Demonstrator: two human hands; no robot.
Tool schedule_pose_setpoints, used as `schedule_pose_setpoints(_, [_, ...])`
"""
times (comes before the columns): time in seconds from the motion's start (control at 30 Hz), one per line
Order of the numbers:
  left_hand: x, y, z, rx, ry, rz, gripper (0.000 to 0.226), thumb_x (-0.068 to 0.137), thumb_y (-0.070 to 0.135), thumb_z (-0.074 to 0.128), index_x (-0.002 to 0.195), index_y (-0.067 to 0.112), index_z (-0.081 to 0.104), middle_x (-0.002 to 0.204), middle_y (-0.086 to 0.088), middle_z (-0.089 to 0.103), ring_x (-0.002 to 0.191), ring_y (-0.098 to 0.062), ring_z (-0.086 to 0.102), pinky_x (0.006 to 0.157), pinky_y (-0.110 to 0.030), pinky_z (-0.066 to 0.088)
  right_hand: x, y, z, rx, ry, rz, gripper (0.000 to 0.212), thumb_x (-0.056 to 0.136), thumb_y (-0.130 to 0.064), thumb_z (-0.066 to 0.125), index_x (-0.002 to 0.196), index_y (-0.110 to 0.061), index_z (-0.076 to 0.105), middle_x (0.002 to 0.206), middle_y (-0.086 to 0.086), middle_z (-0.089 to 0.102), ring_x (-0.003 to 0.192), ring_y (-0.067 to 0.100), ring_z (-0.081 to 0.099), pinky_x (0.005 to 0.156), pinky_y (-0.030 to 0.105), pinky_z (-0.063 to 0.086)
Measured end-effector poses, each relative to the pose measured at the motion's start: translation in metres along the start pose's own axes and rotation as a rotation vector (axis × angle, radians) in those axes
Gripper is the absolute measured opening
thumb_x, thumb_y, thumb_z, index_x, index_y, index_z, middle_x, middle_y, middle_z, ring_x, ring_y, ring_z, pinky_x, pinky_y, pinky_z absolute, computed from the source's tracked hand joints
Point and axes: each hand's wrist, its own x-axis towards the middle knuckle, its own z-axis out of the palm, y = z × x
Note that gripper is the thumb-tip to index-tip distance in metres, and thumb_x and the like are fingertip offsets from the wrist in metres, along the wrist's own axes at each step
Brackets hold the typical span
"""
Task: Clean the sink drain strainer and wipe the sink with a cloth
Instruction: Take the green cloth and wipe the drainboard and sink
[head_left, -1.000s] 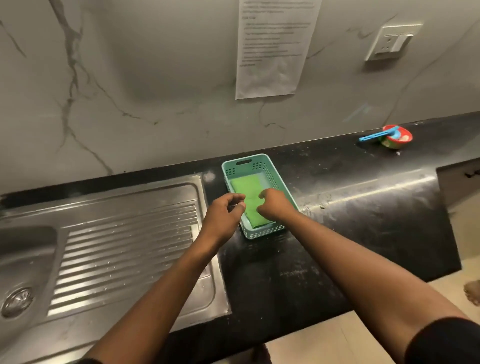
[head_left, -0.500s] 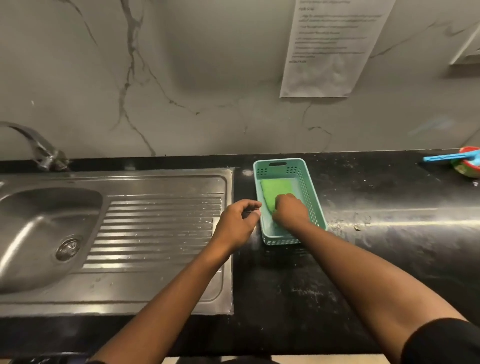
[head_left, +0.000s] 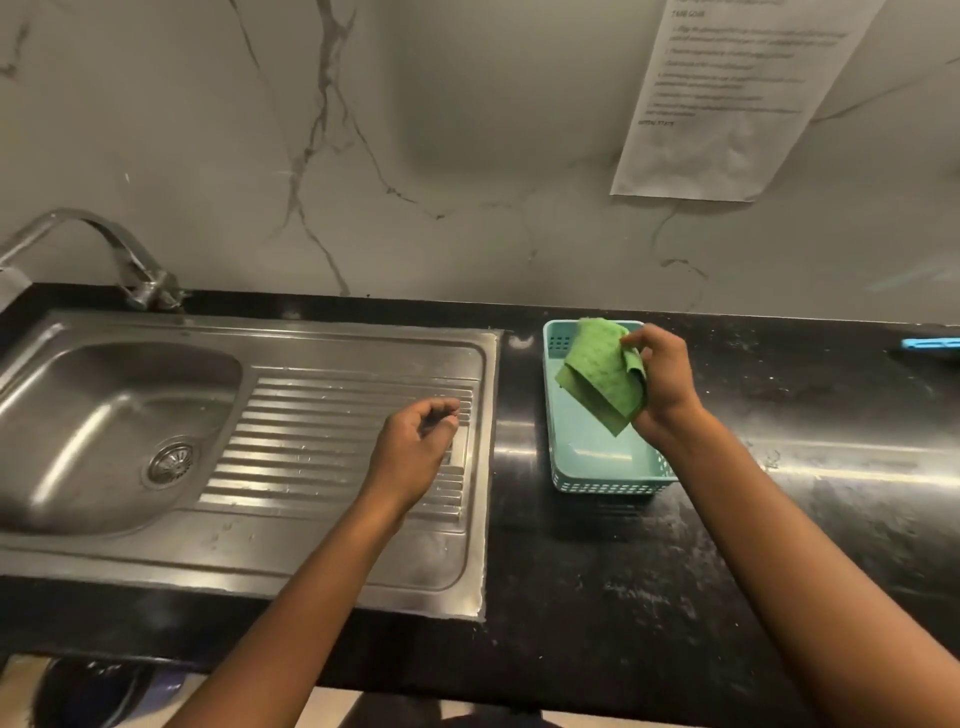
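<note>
A steel sink is set in the black counter at the left, with a round drain strainer in its basin and a ribbed drainboard on its right side. My right hand pinches a green cloth and holds it hanging above a teal plastic basket. My left hand hovers over the right end of the drainboard, fingers loosely curled, holding nothing.
A curved tap stands behind the basin at the far left. The black counter stretches right, with a blue object at the right edge. A printed sheet is stuck on the marble wall.
My right hand has lifted the green cloth out of the basket. My left hand has moved left from the basket's side to above the drainboard. The view has shifted left.
</note>
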Motion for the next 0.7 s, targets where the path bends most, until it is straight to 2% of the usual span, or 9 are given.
schedule_pose_setpoints(0.1, [-0.005,-0.014,-0.017,-0.012,0.034,-0.039,0.027,0.103,0.015,0.062,0.127,0.018,0.072,0.121,0.004,0.074,0.116,-0.011,0.068,0.107,-0.037,0.055,-0.005,-0.004,0.023,0.050,-0.179,0.059,0.030,0.086,-0.027,0.072,0.112,-0.013,0.068,0.091,0.011,0.066,0.082,0.028,0.068,0.084,0.047,0.062])
schedule_pose_setpoints(0.17, [-0.006,-0.022,-0.027,-0.015,0.051,-0.053,0.026,0.103,0.016,0.062,0.126,0.019,0.073,0.121,0.005,0.074,0.116,-0.010,0.068,0.107,-0.039,0.055,0.000,0.004,0.041,-0.082,-0.171,0.064,0.028,0.086,-0.015,0.075,0.112,-0.011,0.065,0.100,0.018,0.063,0.092,0.033,0.064,0.091,0.055,0.058])
schedule_pose_setpoints(0.23, [-0.005,-0.030,-0.039,-0.023,0.070,-0.064,0.025,0.102,0.015,0.062,0.124,0.020,0.073,0.120,0.005,0.075,0.115,-0.010,0.069,0.107,-0.041,0.056,0.004,0.019,0.060,-0.338,-0.122,-0.005,0.021,0.088,-0.003,0.069,0.106,-0.009,0.060,0.100,0.021,0.060,0.094,0.034,0.060,0.089,0.056,0.057])
schedule_pose_setpoints(0.3, [-0.003,-0.037,-0.052,-0.036,0.078,-0.073,0.024,0.102,0.015,0.062,0.122,0.020,0.074,0.119,0.005,0.075,0.115,-0.011,0.069,0.107,-0.043,0.055,0.006,0.039,0.077,-0.617,-0.097,-0.114,0.016,0.091,-0.001,0.062,0.099,-0.011,0.053,0.096,0.017,0.060,0.092,0.032,0.062,0.078,0.045,0.058])
schedule_pose_setpoints(0.4, [0.005,-0.048,-0.070,-0.054,0.065,-0.077,0.023,0.102,0.014,0.063,0.120,0.022,0.075,0.119,0.006,0.076,0.115,-0.011,0.069,0.107,-0.043,0.056,0.008,0.078,0.091,-1.097,-0.084,-0.296,0.032,0.092,-0.003,0.057,0.121,-0.012,0.047,0.098,0.006,0.060,0.083,0.026,0.065,0.064,0.035,0.056])
schedule_pose_setpoints(0.47, [0.013,-0.054,-0.086,-0.061,0.050,-0.067,0.023,0.102,0.012,0.063,0.120,0.020,0.075,0.118,0.005,0.076,0.114,-0.011,0.070,0.107,-0.043,0.056,0.006,0.109,0.099,-1.382,-0.084,-0.428,0.052,0.094,-0.007,0.058,0.143,-0.014,0.041,0.100,0.005,0.059,0.085,0.030,0.065,0.071,0.038,0.053])
schedule_pose_setpoints(0.53, [0.019,-0.060,-0.102,-0.062,0.031,-0.064,0.024,0.102,0.012,0.062,0.121,0.017,0.075,0.118,0.004,0.076,0.114,-0.011,0.070,0.107,-0.042,0.056,0.004,0.142,0.103,-1.547,-0.148,-0.487,0.047,0.098,-0.014,0.057,0.144,-0.012,0.048,0.116,0.011,0.065,0.106,0.036,0.065,0.087,0.044,0.052])
schedule_pose_setpoints(0.6, [0.026,-0.069,-0.120,-0.062,-0.002,-0.063,0.025,0.102,0.012,0.062,0.123,0.015,0.075,0.119,0.002,0.076,0.114,-0.013,0.070,0.106,-0.041,0.056,0.001,0.180,0.106,-1.756,-0.221,-0.389,0.040,0.101,-0.023,0.052,0.139,-0.011,0.053,0.143,0.017,0.054,0.134,0.038,0.051,0.108,0.049,0.043])
schedule_pose_setpoints(0.7, [0.032,-0.082,-0.145,-0.041,-0.083,-0.062,0.025,0.102,0.012,0.062,0.124,0.014,0.074,0.120,0.002,0.076,0.113,-0.009,0.070,0.106,-0.035,0.055,-0.009,0.225,0.104,-1.859,-0.147,-0.275,0.056,0.103,-0.026,0.045,0.156,-0.012,0.035,0.168,0.016,0.027,0.157,0.037,0.018,0.124,0.053,0.022])
